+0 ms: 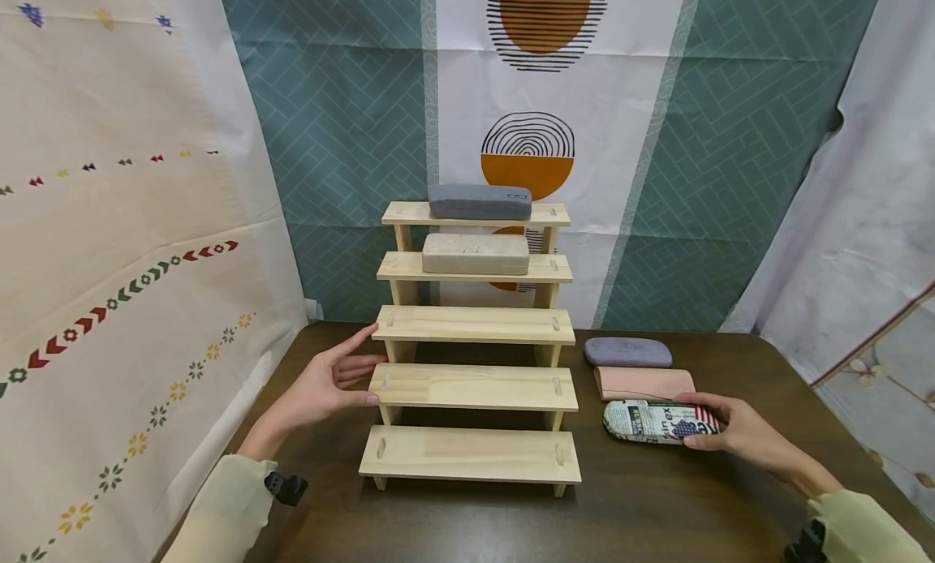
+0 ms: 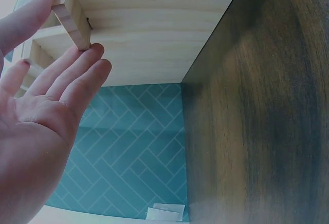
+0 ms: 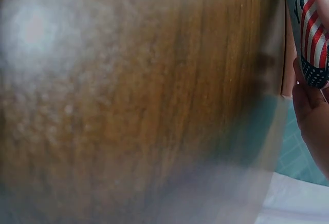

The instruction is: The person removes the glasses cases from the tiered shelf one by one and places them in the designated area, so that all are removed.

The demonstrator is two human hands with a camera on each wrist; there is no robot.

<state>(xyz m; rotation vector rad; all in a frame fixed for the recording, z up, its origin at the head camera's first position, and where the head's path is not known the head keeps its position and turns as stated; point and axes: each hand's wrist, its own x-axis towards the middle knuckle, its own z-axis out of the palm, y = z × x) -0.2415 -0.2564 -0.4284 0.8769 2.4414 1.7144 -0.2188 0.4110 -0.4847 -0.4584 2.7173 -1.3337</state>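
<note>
A pale wooden five-step display stand [image 1: 475, 325] stands on the table. My left hand [image 1: 339, 382] is at its left side; the fingers look fairly straight, and the thumb rests on the second step from the bottom. In the left wrist view, the fingertips [image 2: 95, 52] touch a wooden board's edge. To the right of the stand, my right hand [image 1: 745, 435] grips the right end of a newspaper-print glasses case [image 1: 650, 421] with a flag pattern. The right wrist view shows only part of this case [image 3: 312, 34], at the right edge.
A blue-grey glasses case [image 1: 478, 202] lies on the top step, a cream case [image 1: 475, 255] on the step below. Behind the newspaper-print case lie a pink case [image 1: 643, 382] and a purple case [image 1: 626, 351]. Patterned cloths [image 1: 336, 141] hang around the dark wooden table [image 1: 453, 522].
</note>
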